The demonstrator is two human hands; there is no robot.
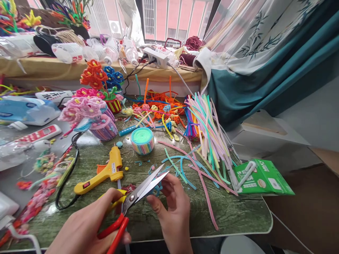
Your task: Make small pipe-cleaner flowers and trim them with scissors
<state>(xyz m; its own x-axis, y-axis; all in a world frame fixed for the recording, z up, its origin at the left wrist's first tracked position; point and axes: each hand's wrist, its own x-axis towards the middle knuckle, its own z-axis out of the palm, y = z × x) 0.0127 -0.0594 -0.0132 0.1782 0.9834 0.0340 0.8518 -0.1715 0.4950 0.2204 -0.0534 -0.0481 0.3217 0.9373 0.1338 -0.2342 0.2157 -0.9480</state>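
Observation:
A pair of scissors (pixel 131 198) with red and yellow handles is held in my left hand (pixel 88 220), its blades slightly apart and pointing up to the right. Beside the blade tips, my right hand (pixel 172 208) has its fingers curled around a small blue fuzzy piece (pixel 158 188), which the blades partly hide. A yellow glue gun (pixel 112 169) lies on the table to the left of the blades. Behind them stands a round striped pot (pixel 142 141) with a pale green top.
Pipe cleaners (pixel 209 130) are bunched at the right, with loose strips in front. A green box (pixel 265 177) sits at the right edge. Flower pots (pixel 103 127), bottles and a black cable (pixel 77 155) occupy the left. Colourful scraps lie at the back.

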